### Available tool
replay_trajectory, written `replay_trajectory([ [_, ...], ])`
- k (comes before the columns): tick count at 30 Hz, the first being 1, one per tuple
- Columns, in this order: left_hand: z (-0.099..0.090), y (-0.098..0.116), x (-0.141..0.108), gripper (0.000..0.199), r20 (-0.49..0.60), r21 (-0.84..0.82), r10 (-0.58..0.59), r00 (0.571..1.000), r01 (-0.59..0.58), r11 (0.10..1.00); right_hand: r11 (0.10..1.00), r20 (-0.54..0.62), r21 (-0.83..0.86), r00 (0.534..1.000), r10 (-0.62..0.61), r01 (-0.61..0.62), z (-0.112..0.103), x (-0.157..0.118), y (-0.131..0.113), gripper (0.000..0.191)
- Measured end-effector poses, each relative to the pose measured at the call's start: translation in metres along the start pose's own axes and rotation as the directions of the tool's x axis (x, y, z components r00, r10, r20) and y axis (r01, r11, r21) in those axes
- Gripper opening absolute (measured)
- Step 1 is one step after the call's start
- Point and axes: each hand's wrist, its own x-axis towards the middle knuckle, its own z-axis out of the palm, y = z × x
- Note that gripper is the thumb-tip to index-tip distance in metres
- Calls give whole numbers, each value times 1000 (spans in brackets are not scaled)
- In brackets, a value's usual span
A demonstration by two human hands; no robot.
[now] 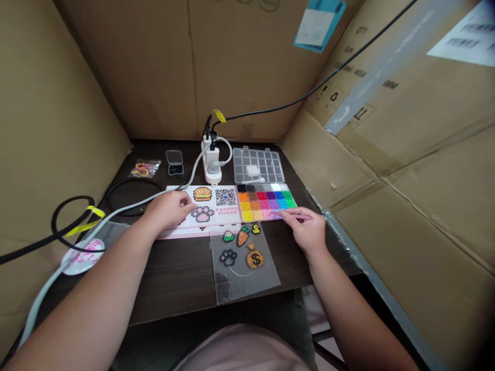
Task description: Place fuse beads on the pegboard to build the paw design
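Observation:
My right hand (305, 226) is closed around a pair of pink tweezers (303, 217) at the right edge of the bead box. The tweezers' tips point left over the pink and purple beads. The bead box (263, 201) has many small compartments sorted by colour. My left hand (168, 208) rests on the printed pattern sheet (228, 220), fingers curled and pressed together; what they hold, if anything, is hidden. A burger and a paw print show on the sheet. In front lies a clear pegboard (266, 281) with several bead figures, including a carrot (243, 236) and a black-outlined paw (228, 257).
Behind the bead box lies its clear divided lid (258, 165) with a white earbud case (252, 170) on it. A white power strip (212, 165) with cables stands at the back. At left are a pink-white round dish (83, 257) and a grey cable (127, 207). Cardboard walls surround the table.

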Motion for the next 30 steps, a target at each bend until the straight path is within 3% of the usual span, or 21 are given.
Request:
replay_trajectory([
  [20,2,-4,2,31,6,-10,15,1000,-15,1000,1000,23,-3,1000,9,-9,1,-2,-3,36],
  [25,1,-3,2,30,4,9,5,1000,-5,1000,996,-13,89,1000,29,-27,0,-3,-2,35],
  [30,1,1,1,27,-4,-2,-7,1000,7,1000,983,59,183,998,-10,-1,5,-9,-19,30],
])
